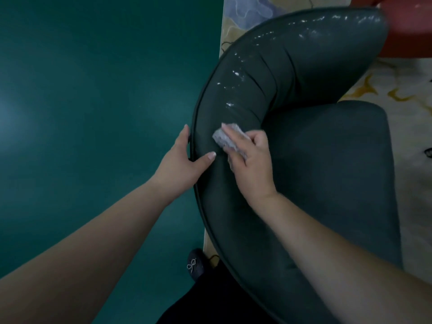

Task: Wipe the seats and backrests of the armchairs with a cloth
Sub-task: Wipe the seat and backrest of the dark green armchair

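Wiping is in progress on the curved backrest (268,73) of a dark green armchair (327,183). The right hand (251,164) presses a small grey cloth (223,139) against the upper face of the backrest, fingers curled round it. The left hand (181,160) steadies the chair, fingers over the outer piped edge and thumb on the padding.

White specks (236,73) run along the backrest beyond the cloth, so that stretch appears unwiped. The seat (339,155) shows no visible marks; whether it has been wiped cannot be told.

A red object (406,26) at upper right is cut off, possibly a second armchair. The chair's front and near arm lie outside the frame.
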`<state>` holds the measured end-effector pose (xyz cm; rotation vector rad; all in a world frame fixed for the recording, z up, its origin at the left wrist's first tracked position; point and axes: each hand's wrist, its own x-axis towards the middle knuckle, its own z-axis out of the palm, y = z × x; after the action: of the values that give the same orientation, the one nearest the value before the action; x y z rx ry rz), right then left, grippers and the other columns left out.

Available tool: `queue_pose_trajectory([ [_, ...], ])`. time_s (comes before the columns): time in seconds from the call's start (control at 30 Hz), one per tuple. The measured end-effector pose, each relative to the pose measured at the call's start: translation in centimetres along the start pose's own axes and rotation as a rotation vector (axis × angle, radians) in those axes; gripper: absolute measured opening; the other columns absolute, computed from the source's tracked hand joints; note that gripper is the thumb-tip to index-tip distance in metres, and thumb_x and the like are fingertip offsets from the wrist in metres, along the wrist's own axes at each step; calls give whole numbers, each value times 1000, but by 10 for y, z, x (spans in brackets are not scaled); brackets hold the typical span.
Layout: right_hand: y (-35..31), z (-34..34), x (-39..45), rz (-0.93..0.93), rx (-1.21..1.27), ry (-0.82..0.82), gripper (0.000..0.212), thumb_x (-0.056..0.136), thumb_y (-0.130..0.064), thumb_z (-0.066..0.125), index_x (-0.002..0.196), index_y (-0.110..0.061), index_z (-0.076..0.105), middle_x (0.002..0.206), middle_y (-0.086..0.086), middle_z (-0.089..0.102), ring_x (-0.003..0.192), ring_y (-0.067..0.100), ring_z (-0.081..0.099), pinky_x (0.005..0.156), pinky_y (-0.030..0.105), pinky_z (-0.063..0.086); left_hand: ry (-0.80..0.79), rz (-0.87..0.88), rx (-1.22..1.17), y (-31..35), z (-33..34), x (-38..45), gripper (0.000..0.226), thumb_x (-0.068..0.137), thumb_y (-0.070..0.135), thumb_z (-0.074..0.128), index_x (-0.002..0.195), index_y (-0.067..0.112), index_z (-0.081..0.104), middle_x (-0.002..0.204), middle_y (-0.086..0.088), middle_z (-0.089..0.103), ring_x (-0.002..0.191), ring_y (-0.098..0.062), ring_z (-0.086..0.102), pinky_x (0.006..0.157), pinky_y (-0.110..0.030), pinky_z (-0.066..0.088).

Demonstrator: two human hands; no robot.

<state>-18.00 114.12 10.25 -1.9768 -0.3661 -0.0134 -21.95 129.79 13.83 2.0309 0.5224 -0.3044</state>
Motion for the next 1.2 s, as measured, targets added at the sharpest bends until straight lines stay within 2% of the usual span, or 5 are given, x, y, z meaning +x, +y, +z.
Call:
queue_pose_trajectory([
  [0.13,9,-18,-43,-52,0,-75,59,85,12,57,130,-26,58,101,2,40,90,6,48,79,11,45,-27,-29,-22,4,-1,11,81,86,36,67,151,30,20,141,13,48,126,-5,47,107,-30,40],
  [0.33,8,9,43,16,-72,96,48,87,2,63,130,-19,59,98,4,37,87,8,42,89,9,38,21,-41,18,5,1,12,72,85,30,67,146,37,29,123,24,55,107,3,52,78,-4,35],
  [0.57,11,-8,-19,-18,24,-9,56,86,1,57,132,-30,54,99,-3,37,90,3,48,78,11,47,-24,-18,-51,13,-5,24,77,88,25,65,150,32,21,133,20,48,117,0,49,98,-23,40],
  [0.8,5,18,94,60,-111,131,46,88,-1,61,130,-22,60,98,-2,36,90,10,45,90,12,41,-142,34,-104,21,-16,58,91,86,18,69,154,26,9,143,15,40,123,0,45,102,-18,36],
  [1.2,-6,30,138,98,-365,177,41,87,-9,64,125,-26,64,94,4,41,91,25,49,87,37,46,-435,236,-28,32,-46,116,86,81,11,73,138,41,17,122,35,40,101,30,43,80,6,33],
])
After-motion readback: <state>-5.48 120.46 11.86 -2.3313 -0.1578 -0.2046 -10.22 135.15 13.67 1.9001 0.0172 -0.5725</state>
